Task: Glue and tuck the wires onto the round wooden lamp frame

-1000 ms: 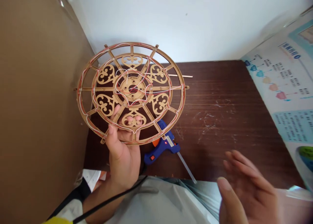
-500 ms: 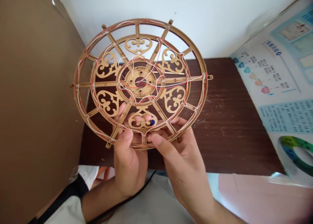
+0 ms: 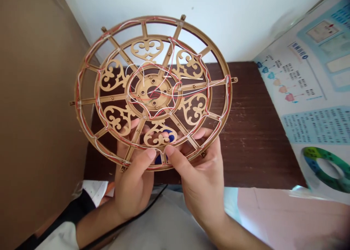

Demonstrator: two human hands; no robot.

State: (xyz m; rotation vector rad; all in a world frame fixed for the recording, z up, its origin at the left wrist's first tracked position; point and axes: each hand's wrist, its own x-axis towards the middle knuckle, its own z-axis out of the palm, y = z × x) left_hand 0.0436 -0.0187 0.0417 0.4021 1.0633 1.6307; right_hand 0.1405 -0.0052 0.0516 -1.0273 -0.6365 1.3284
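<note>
Basically, wired frame [image 3: 163, 82] in L hand [image 3: 133, 186] + R hand [image 3: 203, 186] grip, blue obj. [image 3: 171, 136], tbl [image 3: 254, 137] partly behind, poster [image 3: 311, 100] R.

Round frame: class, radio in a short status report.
Left hand, right hand: both gripping lower rim. Round frame: held up, wires across hub. Blue object behind, partly hidden.

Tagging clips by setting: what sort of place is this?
Likely a small work booth, workshop or classroom unclear: a wired frame held over a dark table, with a printed board along the table's right side.
</note>
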